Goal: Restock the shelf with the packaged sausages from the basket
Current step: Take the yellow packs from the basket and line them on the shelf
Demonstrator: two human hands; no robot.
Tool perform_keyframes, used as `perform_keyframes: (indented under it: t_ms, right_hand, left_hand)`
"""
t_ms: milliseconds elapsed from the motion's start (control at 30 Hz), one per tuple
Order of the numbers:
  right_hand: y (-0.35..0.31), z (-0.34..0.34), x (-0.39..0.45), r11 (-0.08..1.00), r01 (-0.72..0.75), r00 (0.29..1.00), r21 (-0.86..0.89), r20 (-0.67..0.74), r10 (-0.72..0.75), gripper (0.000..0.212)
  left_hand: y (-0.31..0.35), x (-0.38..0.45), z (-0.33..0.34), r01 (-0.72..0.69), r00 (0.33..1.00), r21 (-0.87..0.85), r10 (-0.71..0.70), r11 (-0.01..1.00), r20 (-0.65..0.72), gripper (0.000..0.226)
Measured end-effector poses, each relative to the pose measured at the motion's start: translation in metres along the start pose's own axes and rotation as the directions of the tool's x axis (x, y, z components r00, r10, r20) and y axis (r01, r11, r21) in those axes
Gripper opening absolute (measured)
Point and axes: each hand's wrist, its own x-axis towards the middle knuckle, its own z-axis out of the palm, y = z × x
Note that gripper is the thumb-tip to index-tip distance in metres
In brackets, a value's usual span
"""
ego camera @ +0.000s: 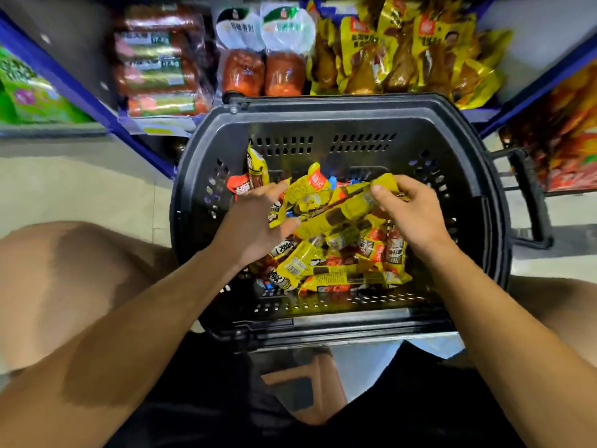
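Observation:
A black plastic basket stands on the floor in front of me, with several yellow and red packaged sausages heaped inside. My right hand grips the upper end of a bundle of long yellow sausage packs held above the heap. My left hand holds the bundle's lower end, thumb beneath and fingers spread over the packs. Beyond the basket, the shelf carries red sausage packs.
On the shelf sit white-topped meat packs and yellow chicken packs. Blue shelf frames flank both sides. The basket's handle sticks out at right. My knees are at either side, close to the basket.

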Motion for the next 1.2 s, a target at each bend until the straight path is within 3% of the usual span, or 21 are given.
perform_keyframes:
  t_ms: [200,367,467,533,700,833,933,1000,1067,1133,1200]
  right_hand:
    - [-0.008,-0.019,-0.014,0.960,-0.067,0.997,0.272,-0.006,0.071,0.034]
    - [-0.009,-0.020,-0.024,0.900,-0.215,0.976,0.379,0.055,0.210,0.029]
    - [-0.006,-0.025,-0.021,0.762,-0.419,0.907,0.494,0.201,0.369,0.045]
    - [-0.005,-0.028,-0.019,0.709,-0.508,0.861,0.489,0.312,0.402,0.045]
    - [0.007,-0.025,-0.023,0.797,-0.556,0.759,0.237,0.536,0.370,0.003]
    - [0.009,-0.023,-0.026,0.768,-0.621,0.643,0.157,0.663,0.384,0.027]
    - [0.009,-0.011,-0.031,0.799,-0.595,0.666,0.090,0.611,0.427,0.028]
    - [0.007,0.002,-0.036,0.793,-0.594,0.695,0.134,0.582,0.423,0.036]
    - [0.003,0.017,-0.042,0.780,-0.590,0.727,0.210,0.558,0.400,0.040]
    - [0.000,0.032,-0.046,0.816,-0.526,0.777,0.238,0.524,0.348,0.040]
    - [0.000,0.048,-0.046,0.896,-0.416,0.821,0.157,0.489,0.295,0.040]
  left_hand:
    - [0.004,-0.008,0.009,0.028,0.981,-0.086,-0.011,0.996,0.195,0.061]
    - [0.010,-0.011,0.011,0.008,0.968,-0.161,0.033,0.987,0.249,0.045]
    - [0.005,-0.011,0.009,0.025,0.985,-0.095,-0.008,0.995,0.173,0.046]
    - [-0.003,-0.009,0.007,0.015,0.998,-0.038,-0.012,0.999,0.067,0.047]
    - [-0.007,-0.006,0.003,-0.184,0.967,0.072,0.194,0.980,-0.165,0.047]
    - [-0.007,-0.002,0.004,-0.219,0.940,0.086,0.234,0.972,-0.247,0.048]
    - [-0.003,0.000,0.001,-0.135,0.948,-0.080,0.106,0.988,-0.299,0.056]
    - [-0.002,0.002,-0.001,-0.020,0.963,-0.341,-0.073,0.940,-0.259,0.060]
    - [0.004,0.001,-0.003,0.145,0.966,-0.512,-0.234,0.847,-0.114,0.057]
    - [0.014,-0.001,0.000,0.284,0.953,-0.611,-0.288,0.739,0.094,0.045]
    - [0.023,-0.006,0.008,0.348,0.937,-0.650,-0.255,0.675,0.237,0.020]
